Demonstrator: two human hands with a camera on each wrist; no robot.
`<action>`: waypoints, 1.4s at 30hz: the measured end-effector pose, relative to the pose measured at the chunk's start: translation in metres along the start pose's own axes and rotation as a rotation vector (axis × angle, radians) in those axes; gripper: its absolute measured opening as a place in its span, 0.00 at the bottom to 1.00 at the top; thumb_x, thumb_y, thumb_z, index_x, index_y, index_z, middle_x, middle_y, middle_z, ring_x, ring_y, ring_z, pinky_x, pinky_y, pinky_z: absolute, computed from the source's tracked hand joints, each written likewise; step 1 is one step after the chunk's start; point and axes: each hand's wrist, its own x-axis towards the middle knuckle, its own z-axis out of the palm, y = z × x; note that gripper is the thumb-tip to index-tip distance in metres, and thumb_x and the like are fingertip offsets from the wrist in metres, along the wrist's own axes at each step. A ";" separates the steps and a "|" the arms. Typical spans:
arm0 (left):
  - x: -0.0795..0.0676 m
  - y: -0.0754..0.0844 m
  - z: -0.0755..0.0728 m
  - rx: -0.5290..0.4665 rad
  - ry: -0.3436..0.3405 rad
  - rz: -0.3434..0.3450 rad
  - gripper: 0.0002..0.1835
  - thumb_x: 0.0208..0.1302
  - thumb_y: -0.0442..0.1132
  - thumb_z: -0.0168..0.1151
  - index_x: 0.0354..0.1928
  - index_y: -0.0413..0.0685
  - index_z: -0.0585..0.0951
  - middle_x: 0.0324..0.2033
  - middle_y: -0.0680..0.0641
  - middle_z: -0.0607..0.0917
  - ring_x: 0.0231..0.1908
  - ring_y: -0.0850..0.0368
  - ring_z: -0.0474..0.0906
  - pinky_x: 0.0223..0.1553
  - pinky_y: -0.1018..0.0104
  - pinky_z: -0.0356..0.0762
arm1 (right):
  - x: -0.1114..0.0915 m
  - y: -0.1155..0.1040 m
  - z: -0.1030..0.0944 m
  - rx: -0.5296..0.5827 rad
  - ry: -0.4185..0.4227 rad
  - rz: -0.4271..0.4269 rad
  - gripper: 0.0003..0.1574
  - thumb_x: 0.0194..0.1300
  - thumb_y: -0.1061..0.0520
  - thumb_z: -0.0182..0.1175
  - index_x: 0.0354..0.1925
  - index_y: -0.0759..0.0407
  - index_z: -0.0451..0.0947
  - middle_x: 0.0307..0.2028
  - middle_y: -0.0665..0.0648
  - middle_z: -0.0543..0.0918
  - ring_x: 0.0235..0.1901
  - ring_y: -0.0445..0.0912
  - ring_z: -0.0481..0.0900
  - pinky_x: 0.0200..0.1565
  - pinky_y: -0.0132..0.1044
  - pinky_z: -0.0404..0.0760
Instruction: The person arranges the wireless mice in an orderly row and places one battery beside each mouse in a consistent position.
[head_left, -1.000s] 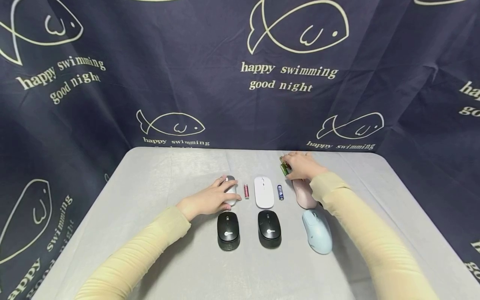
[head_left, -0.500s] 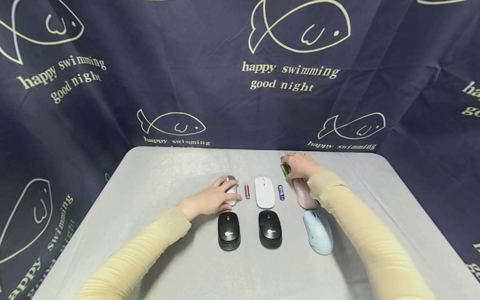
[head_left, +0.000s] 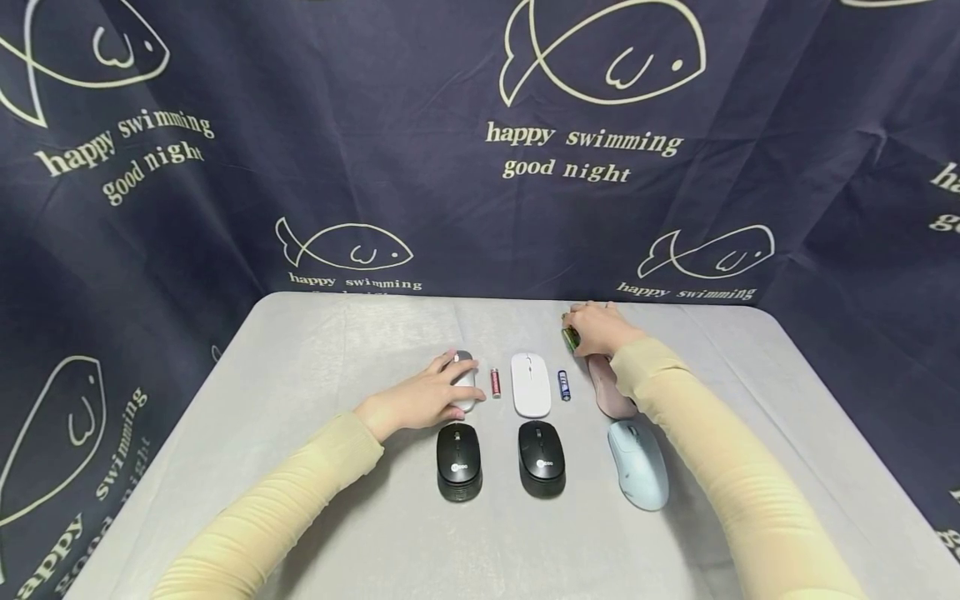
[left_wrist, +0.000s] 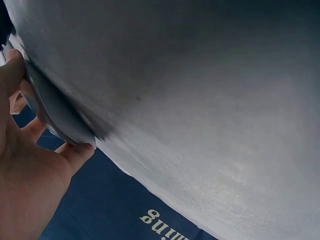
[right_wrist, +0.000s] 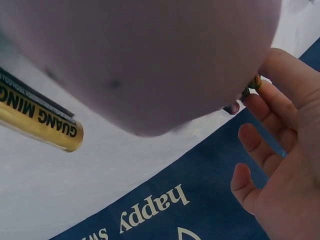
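Observation:
In the head view, my left hand (head_left: 423, 398) lies over a grey-and-white computer mouse (head_left: 465, 379), its thumb and fingers spread around the sides. The left wrist view shows the fingers gripping the edges of this mouse (left_wrist: 62, 112). My right hand (head_left: 600, 327) reaches to the back right and holds green batteries (head_left: 572, 338) between thumb and fingers; the hand covers part of them. In the right wrist view, battery ends (right_wrist: 255, 82) show at the fingertips. Just under the right wrist lies a pink mouse (head_left: 613, 396), which fills much of the right wrist view.
A white mouse (head_left: 530, 385) stands between a red battery (head_left: 495, 383) and a blue battery (head_left: 564, 386). In front are two black mice (head_left: 459, 458) and a light blue mouse (head_left: 639, 467). A gold-and-black battery (right_wrist: 42, 117) lies beside the pink mouse. A dark blue curtain (head_left: 450, 167) hangs behind the table.
My right forearm has shifted slightly left, and the right hand covers more of the green batteries than before. The left hand stays on its mouse.

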 end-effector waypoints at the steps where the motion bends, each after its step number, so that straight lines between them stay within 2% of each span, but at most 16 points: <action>1: 0.000 0.000 0.000 0.000 0.000 0.002 0.21 0.64 0.49 0.59 0.59 0.61 0.75 0.67 0.38 0.61 0.65 0.26 0.53 0.68 0.40 0.54 | 0.000 0.000 0.000 -0.002 0.002 0.001 0.33 0.42 0.54 0.75 0.50 0.58 0.80 0.54 0.62 0.76 0.55 0.62 0.72 0.56 0.72 0.62; 9: 0.000 0.003 -0.003 -0.003 -0.003 0.000 0.21 0.64 0.49 0.59 0.59 0.62 0.75 0.67 0.38 0.62 0.65 0.26 0.53 0.68 0.41 0.53 | -0.003 -0.002 -0.003 -0.007 0.017 0.000 0.30 0.42 0.54 0.75 0.47 0.57 0.81 0.53 0.61 0.77 0.53 0.61 0.73 0.55 0.70 0.64; 20: 0.002 0.003 -0.001 0.004 0.005 0.008 0.21 0.63 0.49 0.59 0.59 0.62 0.76 0.67 0.38 0.62 0.65 0.26 0.53 0.68 0.40 0.54 | -0.007 -0.002 -0.004 -0.004 0.027 -0.020 0.28 0.42 0.55 0.75 0.46 0.57 0.82 0.50 0.59 0.79 0.50 0.57 0.74 0.49 0.60 0.69; 32: 0.000 0.003 0.000 -0.002 0.002 -0.003 0.21 0.64 0.49 0.58 0.59 0.62 0.75 0.68 0.38 0.61 0.66 0.26 0.52 0.67 0.40 0.55 | -0.014 -0.002 -0.011 -0.016 0.065 -0.058 0.28 0.41 0.51 0.74 0.44 0.56 0.83 0.52 0.59 0.79 0.48 0.56 0.74 0.46 0.58 0.69; 42: 0.000 0.003 -0.001 0.006 -0.006 0.002 0.21 0.64 0.49 0.59 0.59 0.62 0.75 0.68 0.38 0.61 0.66 0.26 0.53 0.68 0.40 0.53 | -0.017 -0.002 -0.016 -0.037 0.088 -0.076 0.29 0.42 0.48 0.74 0.44 0.57 0.83 0.47 0.56 0.83 0.43 0.52 0.74 0.40 0.49 0.68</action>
